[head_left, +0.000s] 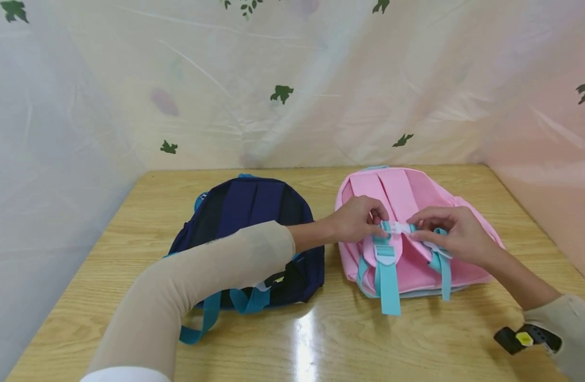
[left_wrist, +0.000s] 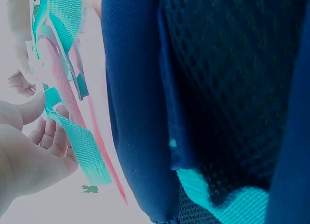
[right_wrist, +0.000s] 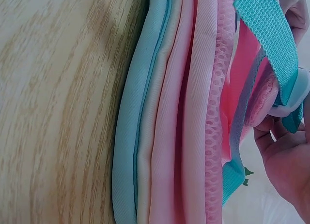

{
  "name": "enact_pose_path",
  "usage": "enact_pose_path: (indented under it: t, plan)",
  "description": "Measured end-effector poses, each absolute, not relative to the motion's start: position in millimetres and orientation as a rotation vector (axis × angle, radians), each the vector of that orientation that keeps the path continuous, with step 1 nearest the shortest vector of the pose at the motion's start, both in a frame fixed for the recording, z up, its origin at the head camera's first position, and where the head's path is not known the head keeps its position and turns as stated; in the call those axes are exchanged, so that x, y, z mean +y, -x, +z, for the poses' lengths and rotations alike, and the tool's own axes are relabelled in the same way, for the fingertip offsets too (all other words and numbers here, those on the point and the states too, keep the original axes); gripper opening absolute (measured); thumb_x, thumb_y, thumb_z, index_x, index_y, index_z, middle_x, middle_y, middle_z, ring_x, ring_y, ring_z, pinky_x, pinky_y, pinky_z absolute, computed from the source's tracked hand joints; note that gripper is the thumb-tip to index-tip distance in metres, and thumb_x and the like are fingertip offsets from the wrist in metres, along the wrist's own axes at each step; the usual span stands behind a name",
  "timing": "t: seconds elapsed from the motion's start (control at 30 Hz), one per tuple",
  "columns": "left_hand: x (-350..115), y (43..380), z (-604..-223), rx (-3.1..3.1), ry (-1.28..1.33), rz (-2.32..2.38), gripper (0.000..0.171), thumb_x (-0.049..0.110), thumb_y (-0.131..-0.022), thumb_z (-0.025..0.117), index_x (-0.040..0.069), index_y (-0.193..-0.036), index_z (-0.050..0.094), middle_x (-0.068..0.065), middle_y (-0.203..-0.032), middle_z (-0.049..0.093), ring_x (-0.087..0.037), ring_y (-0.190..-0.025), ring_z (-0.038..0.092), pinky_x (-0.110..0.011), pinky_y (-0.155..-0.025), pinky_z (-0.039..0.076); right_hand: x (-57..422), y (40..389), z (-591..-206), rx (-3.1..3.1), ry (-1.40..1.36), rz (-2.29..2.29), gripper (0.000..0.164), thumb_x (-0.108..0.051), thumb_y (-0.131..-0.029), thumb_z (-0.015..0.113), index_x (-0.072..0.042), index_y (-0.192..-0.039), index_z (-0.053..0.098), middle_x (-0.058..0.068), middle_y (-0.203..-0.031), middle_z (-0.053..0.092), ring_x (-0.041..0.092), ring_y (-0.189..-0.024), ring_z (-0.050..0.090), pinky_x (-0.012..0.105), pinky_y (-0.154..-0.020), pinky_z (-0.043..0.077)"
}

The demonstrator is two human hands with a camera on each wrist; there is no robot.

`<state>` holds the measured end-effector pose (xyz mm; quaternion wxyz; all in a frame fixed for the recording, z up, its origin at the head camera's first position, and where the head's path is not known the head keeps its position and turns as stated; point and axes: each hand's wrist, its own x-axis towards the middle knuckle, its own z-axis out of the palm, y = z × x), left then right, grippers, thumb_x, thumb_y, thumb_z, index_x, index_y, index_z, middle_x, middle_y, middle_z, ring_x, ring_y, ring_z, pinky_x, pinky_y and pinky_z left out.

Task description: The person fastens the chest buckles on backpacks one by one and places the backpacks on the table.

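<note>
A pink backpack (head_left: 418, 185) lies on the table at the right, its shoulder straps facing up. Across those straps runs a white buckle (head_left: 398, 227) on teal webbing. My left hand (head_left: 356, 218) pinches the buckle's left end, where the webbing joins it. From the other side my right hand (head_left: 452, 233) grips the right end between thumb and fingers. Teal webbing (left_wrist: 85, 146) hangs beside the left fingers in the left wrist view. In the right wrist view, a teal strap (right_wrist: 271, 35) loops past the right hand, partly covering it.
A navy backpack (head_left: 254, 204) lies left of the pink one, beneath my left forearm, with blue straps (head_left: 210, 318) trailing onto the wooden table (head_left: 349, 339). Behind the table hangs a pale curtain (head_left: 216, 79) with green leaf shapes. A black wrist strap (head_left: 526, 338) shows by the right sleeve.
</note>
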<state>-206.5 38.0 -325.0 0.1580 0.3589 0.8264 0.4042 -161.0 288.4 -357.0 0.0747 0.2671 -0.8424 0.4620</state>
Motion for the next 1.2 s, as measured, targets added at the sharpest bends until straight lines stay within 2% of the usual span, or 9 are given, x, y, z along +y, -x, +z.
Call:
enact_pose_path:
  t: [1.2]
  plan:
    - [37.6,208.4,-322.0,2.392,-1.060,1.137,0.020,0.004,-0.088,0.083,-0.005,-0.102,0.074,-0.005,-0.085,0.064,-0.010,-0.076,0.055,-0.012,-0.069,0.045,284.7,163.5,-359.0,-2.500,-0.843,1.428,0.028,0.019,-0.079,0.078,0.003,-0.102,0.076,-0.002,-0.079,0.069,0.009,-0.065,0.056,0.021,-0.055,0.046]
